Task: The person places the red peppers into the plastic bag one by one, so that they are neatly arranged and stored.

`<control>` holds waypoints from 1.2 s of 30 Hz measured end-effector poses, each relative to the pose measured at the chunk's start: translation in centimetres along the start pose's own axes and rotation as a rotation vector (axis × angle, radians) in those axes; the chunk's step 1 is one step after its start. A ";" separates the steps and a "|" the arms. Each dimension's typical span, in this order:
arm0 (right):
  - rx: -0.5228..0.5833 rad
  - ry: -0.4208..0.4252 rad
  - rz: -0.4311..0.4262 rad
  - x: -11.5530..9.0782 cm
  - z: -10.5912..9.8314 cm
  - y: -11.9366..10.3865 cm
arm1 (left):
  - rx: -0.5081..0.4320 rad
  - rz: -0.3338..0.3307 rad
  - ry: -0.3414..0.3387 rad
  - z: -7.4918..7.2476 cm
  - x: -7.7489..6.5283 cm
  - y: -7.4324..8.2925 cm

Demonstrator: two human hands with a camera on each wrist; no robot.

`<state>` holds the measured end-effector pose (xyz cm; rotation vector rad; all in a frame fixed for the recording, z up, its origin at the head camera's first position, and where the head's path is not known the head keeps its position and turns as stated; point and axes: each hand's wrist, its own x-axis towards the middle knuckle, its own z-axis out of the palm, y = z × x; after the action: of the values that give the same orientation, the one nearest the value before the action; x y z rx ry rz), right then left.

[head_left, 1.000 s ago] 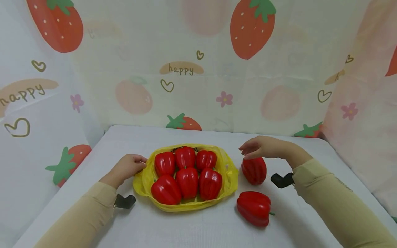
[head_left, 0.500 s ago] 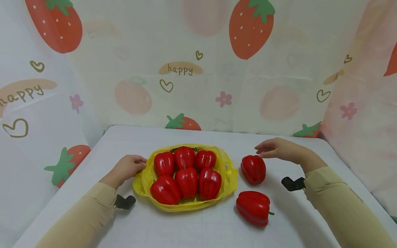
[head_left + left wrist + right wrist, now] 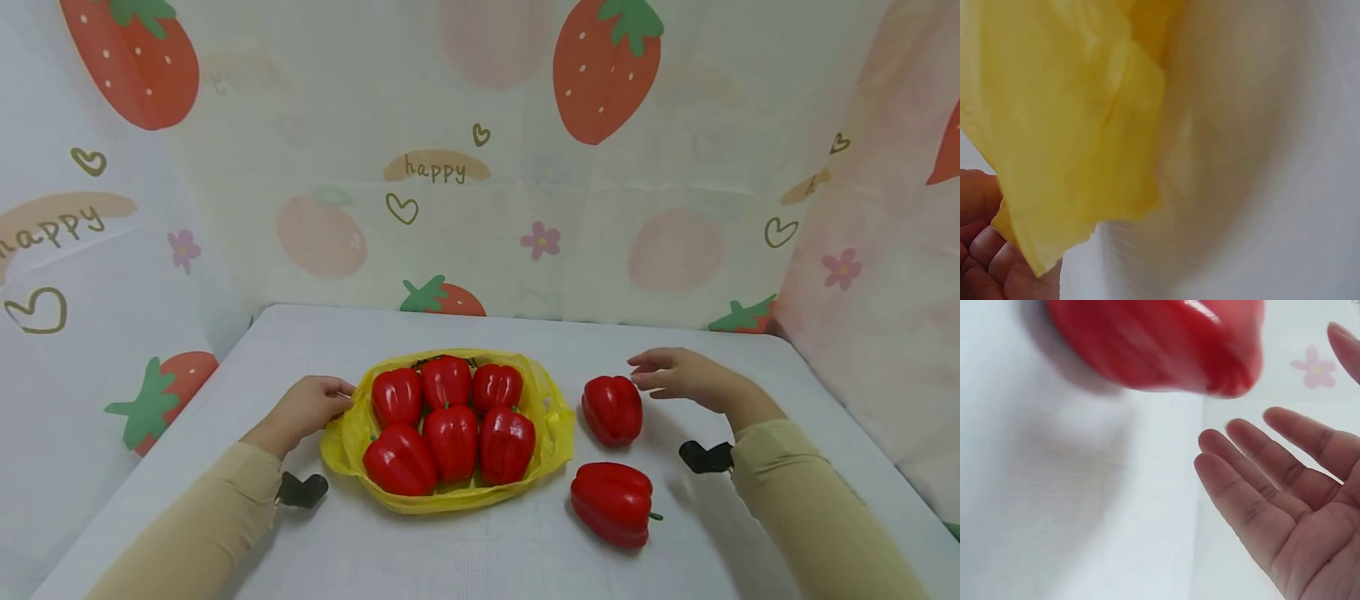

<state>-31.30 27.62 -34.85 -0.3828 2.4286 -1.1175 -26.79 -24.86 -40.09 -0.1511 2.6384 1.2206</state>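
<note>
A yellow plastic bag [image 3: 558, 446] lies spread on the table with its mouth open upward, and several red bell peppers [image 3: 452, 442] sit inside it. My left hand [image 3: 307, 408] pinches the bag's left rim; in the left wrist view the fingers [image 3: 988, 247] curl at the edge of the yellow film. To the right of the bag, one bell pepper [image 3: 612, 411] stands on the table. My right hand [image 3: 697, 382] hovers beside that pepper's right side, holding nothing. Its fingers are spread and fairly straight in the right wrist view, a little apart from the pepper [image 3: 1166, 337].
Another bell pepper [image 3: 613, 504] lies on its side nearer the front, its green stem pointing right. A white cloth covers the table [image 3: 480, 558]. Behind and at both sides hang printed curtains [image 3: 465, 242] with strawberries and flowers.
My right hand has moved right and slightly down, from above the standing pepper to its right side. The left hand and the bag stay in place.
</note>
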 end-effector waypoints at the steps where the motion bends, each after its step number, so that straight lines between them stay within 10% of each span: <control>1: 0.017 0.003 0.005 0.0 0.1 0.2 | 0.001 0.000 -0.001 0.0 0.0 0.0; 36: 0.162 -0.038 0.050 1.1 3.2 2.1 | 0.008 0.001 0.012 0.0 0.2 -0.1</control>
<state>-30.79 26.40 -38.60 -0.2868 2.2826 -1.2627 -26.96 -24.89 -40.23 -0.1567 2.6534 1.2128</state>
